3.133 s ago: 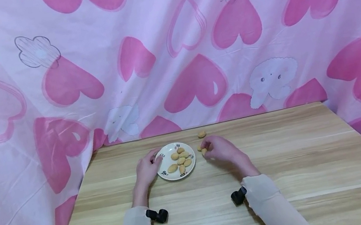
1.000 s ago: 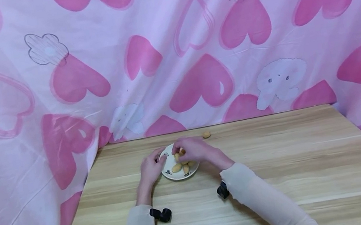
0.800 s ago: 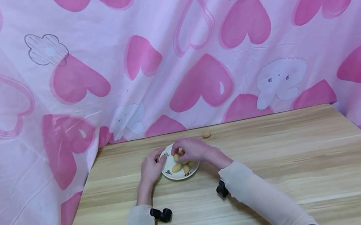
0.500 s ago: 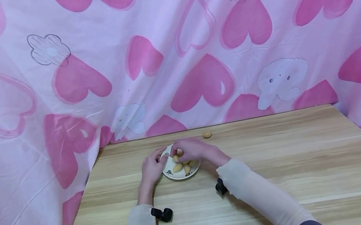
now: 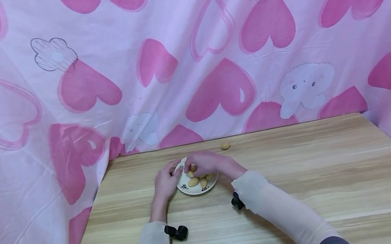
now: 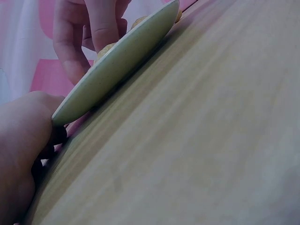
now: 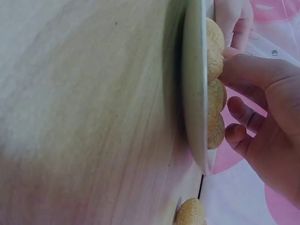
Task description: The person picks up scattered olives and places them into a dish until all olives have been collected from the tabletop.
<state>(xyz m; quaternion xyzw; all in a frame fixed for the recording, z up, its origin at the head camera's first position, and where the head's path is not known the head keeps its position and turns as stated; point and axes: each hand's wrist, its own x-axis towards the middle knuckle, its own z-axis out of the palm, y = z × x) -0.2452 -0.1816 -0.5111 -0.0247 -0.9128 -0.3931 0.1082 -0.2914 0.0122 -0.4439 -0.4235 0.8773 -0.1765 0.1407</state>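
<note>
A small white plate with dark printed figures lies on the table and bears several tan oval nuts with wrinkled shells. My left hand grips its left rim, thumb over the edge and fingers beside and beneath it. Over the plate, my right hand pinches a nut between thumb and fingers, low among the others. In the right wrist view, the thumb and fingertips of that hand sit right at the row of nuts. Part of the pile is hidden beneath the right hand.
One loose nut lies on the wooden table near its back edge, right of the plate. A pink cloth with hearts hangs behind. Black wrist cameras sit on both sleeves.
My right hand has moved left from the table to over the plate. The nuts it was at beside the plate are gone from the table. My left hand keeps its hold on the rim.
</note>
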